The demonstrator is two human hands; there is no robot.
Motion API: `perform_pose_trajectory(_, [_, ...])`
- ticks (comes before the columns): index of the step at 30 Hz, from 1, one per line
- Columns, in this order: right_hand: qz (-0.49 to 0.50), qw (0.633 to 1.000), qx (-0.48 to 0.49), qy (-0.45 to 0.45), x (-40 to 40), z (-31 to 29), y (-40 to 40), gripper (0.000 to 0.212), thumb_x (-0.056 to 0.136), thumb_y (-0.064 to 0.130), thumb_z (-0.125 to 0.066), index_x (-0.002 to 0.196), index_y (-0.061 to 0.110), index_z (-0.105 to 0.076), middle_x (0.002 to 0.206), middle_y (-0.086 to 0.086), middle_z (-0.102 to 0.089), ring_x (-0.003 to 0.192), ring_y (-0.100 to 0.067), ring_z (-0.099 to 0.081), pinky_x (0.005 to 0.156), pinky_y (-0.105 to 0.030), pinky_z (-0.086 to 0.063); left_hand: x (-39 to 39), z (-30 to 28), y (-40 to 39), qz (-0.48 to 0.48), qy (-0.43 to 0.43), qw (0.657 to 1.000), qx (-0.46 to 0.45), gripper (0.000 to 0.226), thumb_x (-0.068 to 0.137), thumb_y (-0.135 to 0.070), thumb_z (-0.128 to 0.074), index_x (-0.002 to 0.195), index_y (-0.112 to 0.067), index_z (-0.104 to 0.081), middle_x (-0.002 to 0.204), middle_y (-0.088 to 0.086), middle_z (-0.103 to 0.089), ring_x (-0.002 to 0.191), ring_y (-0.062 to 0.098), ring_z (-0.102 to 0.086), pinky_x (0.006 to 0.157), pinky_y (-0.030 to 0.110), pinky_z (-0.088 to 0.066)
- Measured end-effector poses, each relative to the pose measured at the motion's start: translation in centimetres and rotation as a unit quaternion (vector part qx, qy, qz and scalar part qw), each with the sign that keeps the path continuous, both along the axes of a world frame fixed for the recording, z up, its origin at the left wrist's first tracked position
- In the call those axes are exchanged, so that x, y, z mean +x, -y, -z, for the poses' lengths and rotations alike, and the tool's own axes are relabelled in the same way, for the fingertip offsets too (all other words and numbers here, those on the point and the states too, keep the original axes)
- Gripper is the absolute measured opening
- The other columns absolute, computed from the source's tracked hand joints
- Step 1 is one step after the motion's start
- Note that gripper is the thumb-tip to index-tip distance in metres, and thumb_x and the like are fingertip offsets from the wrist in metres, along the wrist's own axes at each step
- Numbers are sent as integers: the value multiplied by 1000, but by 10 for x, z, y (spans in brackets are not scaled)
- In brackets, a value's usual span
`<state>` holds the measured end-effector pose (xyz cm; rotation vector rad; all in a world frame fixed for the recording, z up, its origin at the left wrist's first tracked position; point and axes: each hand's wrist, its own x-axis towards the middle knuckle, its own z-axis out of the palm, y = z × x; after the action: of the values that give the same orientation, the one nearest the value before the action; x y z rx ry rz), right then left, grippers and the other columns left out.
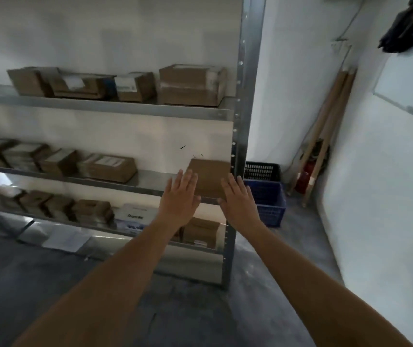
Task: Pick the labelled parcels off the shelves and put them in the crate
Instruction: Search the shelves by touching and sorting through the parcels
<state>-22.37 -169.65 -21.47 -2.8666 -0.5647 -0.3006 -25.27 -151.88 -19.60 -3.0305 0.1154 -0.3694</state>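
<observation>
no text can be read for certain; the picture is blurred. white labels show on several parcels, but their print is only grey smears: one on a box on the top shelf, one on a box on the middle shelf, one low on a box at the right of the bottom shelf. a white pack on the bottom shelf bears a short dark word and a blue line beneath it, both too blurred to spell out. the near box between the hands shows a plain brown face.
</observation>
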Motion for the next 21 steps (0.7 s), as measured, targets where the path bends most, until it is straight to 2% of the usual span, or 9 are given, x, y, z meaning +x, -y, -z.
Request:
perform_pose_trajectory(7, [-31,999,11,-35,62,29,-52,61,102,38,-37,154,18,-12,163,-6,-3,150,-28,1,121,-45,-11,62,22,-45,-24,-11,999,-23,64,100,-45,-28,153,-15,-8,161,7,-5,149,28,-2,120,48,-11])
perform_pose_trajectory(12, [-20,995,66,-67,120,52,-79,61,102,38,-36,154,17,-13,163,-6,-3,150,-29,3,121,-44,-8,125,48,-57,-24,-33,999,-35,63,101,-45,-26,153,-16,-6,162,7,-3,149,28,0,120,46,-7])
perform_pose_trajectory(21, [51,990,85,-98,214,83,-100,62,102,41,-33,155,20,-8,163,-5,4,149,-31,10,121,-47,0,229,81,-91,-17,-94,994,-49,64,100,-49,-20,153,-18,-1,162,5,5,148,28,6,120,45,-2])
